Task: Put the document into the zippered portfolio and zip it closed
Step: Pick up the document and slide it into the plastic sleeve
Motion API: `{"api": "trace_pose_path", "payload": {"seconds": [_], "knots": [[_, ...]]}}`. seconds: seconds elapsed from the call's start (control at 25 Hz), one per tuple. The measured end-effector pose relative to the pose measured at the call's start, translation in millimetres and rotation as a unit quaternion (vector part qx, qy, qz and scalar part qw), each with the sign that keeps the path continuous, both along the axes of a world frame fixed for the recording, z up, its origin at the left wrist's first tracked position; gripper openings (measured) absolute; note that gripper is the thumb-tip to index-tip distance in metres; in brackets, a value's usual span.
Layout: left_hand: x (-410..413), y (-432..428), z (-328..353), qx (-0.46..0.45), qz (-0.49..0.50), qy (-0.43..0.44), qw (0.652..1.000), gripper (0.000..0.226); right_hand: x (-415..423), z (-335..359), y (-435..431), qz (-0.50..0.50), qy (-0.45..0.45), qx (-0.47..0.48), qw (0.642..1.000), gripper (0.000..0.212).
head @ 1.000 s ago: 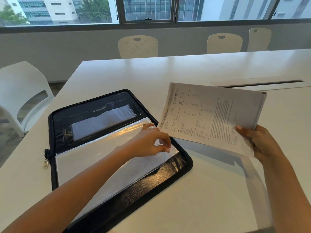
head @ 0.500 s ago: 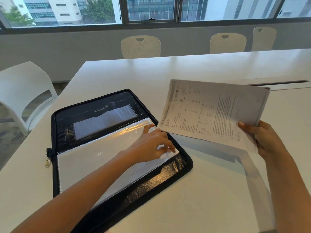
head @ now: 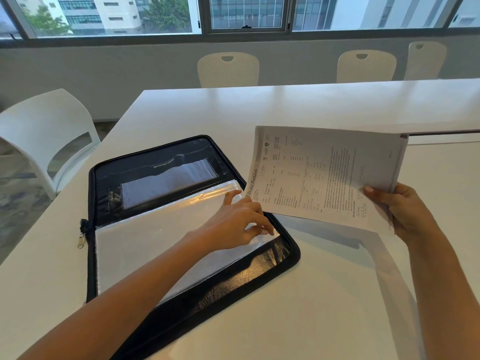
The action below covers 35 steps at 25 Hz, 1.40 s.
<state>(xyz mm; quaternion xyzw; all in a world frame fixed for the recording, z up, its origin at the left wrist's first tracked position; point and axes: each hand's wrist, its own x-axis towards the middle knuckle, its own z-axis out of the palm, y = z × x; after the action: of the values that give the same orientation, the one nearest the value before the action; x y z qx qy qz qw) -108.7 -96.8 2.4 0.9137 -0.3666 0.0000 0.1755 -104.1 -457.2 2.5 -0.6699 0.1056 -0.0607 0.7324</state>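
A black zippered portfolio (head: 235, 280) lies open on the white table (head: 324, 302), left of centre. Clear plastic sleeves (head: 145, 245) cover its near half, and the far half has a pocket holding paper. The zipper pull (head: 81, 239) hangs at the left spine. My left hand (head: 233, 224) rests on the sleeves' right edge, with the fingertips pinching the top sleeve there. My right hand (head: 405, 211) holds the printed document (head: 319, 175) by its near right corner. The document is raised and tilted above the table, just right of the portfolio, and its left edge is close to my left hand.
A white chair (head: 44, 131) stands at the table's left side. Three more white chairs (head: 228, 70) line the far edge under the windows. A cable slot (head: 441, 132) runs across the table at the right, behind the document.
The document has shifted slightly left, toward the portfolio. My left hand has slid a little along the sleeve's right edge. The portfolio has not moved.
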Motion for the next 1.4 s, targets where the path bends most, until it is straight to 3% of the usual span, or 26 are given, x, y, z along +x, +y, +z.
{"api": "trace_pose_path", "payload": {"seconds": [0.52, 0.92, 1.12, 1.24, 1.4], "knots": [[-0.2, -3.2, -4.0, 0.004, 0.004, 0.002, 1.0, 0.024, 4.8, -1.2, 2.6, 0.011, 0.01, 0.004, 1.0, 0.021], [0.9, -6.1, -4.3, 0.005, -0.011, 0.006, 1.0, 0.022, 10.0, -14.0, -3.1, 0.097, 0.072, -0.014, 0.993, 0.034], [4.3, -7.5, -9.0, -0.071, 0.001, 0.055, 0.996, 0.035, 13.7, -17.7, -17.5, 0.124, 0.116, -0.012, 0.985, 0.033], [17.3, 0.1, -14.4, -0.109, 0.038, 0.048, 0.992, 0.036, 17.6, -18.8, -22.3, 0.146, 0.138, -0.007, 0.98, 0.037], [51.4, 18.9, -18.7, -0.042, 0.126, -0.003, 0.991, 0.021, 23.2, -23.3, -22.6, 0.147, 0.159, 0.0, 0.976, 0.041]]}}
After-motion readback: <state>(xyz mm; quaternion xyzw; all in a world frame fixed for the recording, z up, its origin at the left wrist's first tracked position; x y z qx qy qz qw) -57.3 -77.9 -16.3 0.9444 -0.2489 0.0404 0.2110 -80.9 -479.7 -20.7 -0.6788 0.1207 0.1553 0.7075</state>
